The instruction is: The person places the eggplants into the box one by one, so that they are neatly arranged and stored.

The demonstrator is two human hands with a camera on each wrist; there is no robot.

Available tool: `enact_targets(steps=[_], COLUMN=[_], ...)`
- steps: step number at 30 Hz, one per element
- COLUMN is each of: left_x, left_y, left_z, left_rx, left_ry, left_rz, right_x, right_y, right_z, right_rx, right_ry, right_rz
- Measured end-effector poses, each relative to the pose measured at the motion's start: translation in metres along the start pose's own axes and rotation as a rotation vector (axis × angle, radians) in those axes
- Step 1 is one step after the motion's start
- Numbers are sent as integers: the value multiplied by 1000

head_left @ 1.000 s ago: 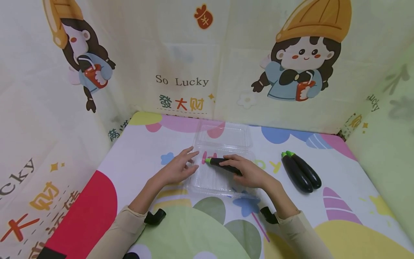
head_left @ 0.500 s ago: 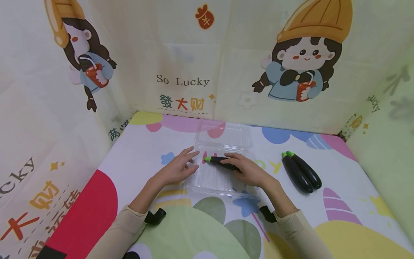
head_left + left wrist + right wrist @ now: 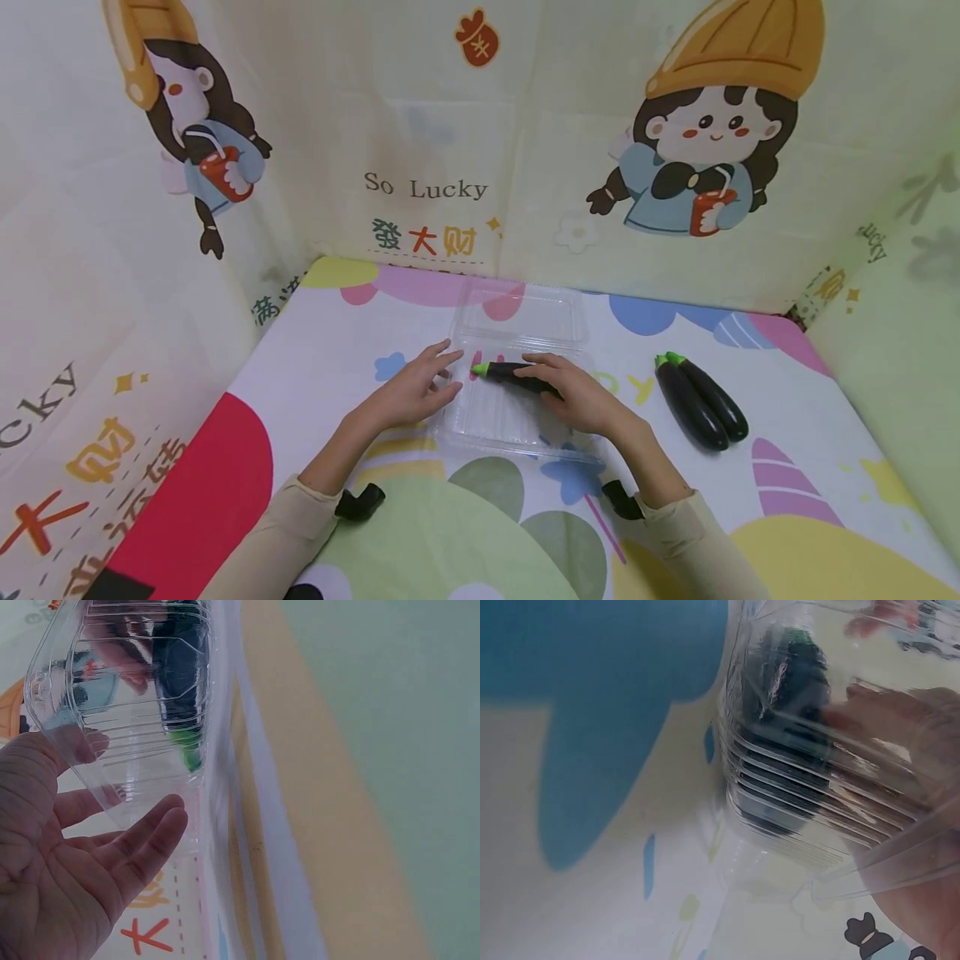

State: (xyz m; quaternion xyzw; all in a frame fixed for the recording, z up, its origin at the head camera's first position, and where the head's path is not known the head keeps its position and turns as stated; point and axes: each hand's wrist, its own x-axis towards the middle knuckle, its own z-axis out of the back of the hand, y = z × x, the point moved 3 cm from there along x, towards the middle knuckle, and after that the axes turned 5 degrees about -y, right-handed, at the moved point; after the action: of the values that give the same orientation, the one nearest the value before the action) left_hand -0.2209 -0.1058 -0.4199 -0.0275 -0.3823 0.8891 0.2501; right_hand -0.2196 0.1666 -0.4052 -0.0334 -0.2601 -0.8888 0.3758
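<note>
A clear plastic clamshell box lies unfolded on the table, its lid laid back toward the far side. Inside the base, an eggplant with a bright green stem end points left. My right hand holds it from above near its dark thick end, which the hand partly hides. Through the ribbed wall in the right wrist view, fingers show beside the eggplant. My left hand, fingers spread and loosely bent, is at the box's left wall; in the left wrist view its fingers overlap the wall.
Two more dark eggplants, a left one and a right one, lie side by side on the right of the table. Printed cloth walls enclose the table behind and at both sides.
The eggplant's thick end shifts very slightly under the right hand from one second ago. The left hand, the box and the other two eggplants stay as they were.
</note>
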Motion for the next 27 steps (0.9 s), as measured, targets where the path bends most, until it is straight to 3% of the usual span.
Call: enact_targets(steps=[27], left_x=[1], left_y=[0], left_z=[-1], left_rx=[-14], left_ry=[-6], left_rz=[-6], right_x=[-39], right_y=[17], right_z=[18], right_rx=[10], right_ry=[-255], right_rz=[1])
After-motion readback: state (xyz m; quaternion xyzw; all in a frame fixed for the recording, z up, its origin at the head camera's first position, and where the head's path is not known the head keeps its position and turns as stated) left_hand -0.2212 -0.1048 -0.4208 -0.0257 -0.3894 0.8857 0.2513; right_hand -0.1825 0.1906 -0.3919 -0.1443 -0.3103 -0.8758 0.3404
